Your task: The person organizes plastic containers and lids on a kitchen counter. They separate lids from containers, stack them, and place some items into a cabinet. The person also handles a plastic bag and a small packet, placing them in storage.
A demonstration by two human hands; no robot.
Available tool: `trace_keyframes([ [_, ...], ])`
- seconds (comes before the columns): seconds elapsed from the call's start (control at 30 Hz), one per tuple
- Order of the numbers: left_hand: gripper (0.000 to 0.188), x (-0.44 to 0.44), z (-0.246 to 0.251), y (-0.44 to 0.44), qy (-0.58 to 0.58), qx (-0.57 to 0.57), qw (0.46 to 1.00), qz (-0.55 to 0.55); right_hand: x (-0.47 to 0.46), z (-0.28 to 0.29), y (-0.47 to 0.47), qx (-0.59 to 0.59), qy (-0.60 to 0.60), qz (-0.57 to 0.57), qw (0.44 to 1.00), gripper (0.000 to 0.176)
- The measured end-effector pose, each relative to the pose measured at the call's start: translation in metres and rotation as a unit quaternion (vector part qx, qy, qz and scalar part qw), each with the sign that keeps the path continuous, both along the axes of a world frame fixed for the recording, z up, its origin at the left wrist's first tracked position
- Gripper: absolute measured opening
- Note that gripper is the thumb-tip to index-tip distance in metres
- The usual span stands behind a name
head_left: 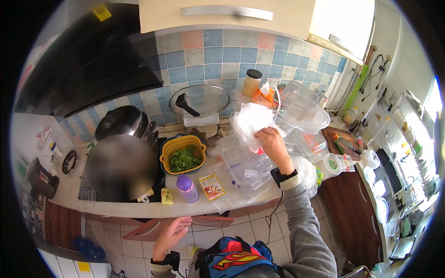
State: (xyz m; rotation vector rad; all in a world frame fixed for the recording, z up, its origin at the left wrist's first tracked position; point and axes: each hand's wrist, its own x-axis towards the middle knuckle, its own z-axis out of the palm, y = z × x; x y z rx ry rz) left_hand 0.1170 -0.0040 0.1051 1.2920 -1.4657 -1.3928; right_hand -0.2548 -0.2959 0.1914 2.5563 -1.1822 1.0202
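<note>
My right hand [273, 147] grips white, thin, crumpled sheets [253, 121], perhaps plastic or paper, above a pile of clear plastic containers [240, 163]. Before my body, in front of the counter's edge, my left hand [172, 232] is raised with its palm turned inward and holds nothing. On the counter between the two stand a purple bottle [187, 188] and a yellow-edged seasoning packet [212, 186]. A yellow colander [182, 154] with leafy greens sits further back.
A large round pan or lid [121, 168], blurred, covers the hob at left. A glass lid [200, 100] leans on the tiles. At right lies a knife [349, 146] on a wooden cutting board [330, 135]. A cabinet door [149, 229] stands ajar below the counter.
</note>
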Motion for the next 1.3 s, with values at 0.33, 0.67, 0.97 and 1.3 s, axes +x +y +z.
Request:
trace_keyframes([
  [0.33, 0.043, -0.033, 0.032, -0.01, 0.017, -0.014, 0.999, -0.047, -0.014, 0.012, 0.066, -0.105, -0.273, -0.065, 0.954, 0.03],
  [0.67, 0.09, -0.106, 0.043, -0.049, 0.276, -0.089, 0.955, 0.063, 0.056, -0.03, 0.216, 0.0, -0.163, 0.178, 0.97, 0.031],
  [0.97, 0.102, -0.057, 0.0, 0.004, 0.429, 0.028, 0.902, 0.048, 0.1, -0.051, 0.265, 0.154, -0.052, 0.229, 0.96, 0.042],
  [1.3, 0.087, 0.029, -0.046, 0.062, 0.467, 0.052, 0.879, 0.087, 0.205, -0.072, 0.302, 0.248, -0.134, 0.211, 0.936, 0.034],
])
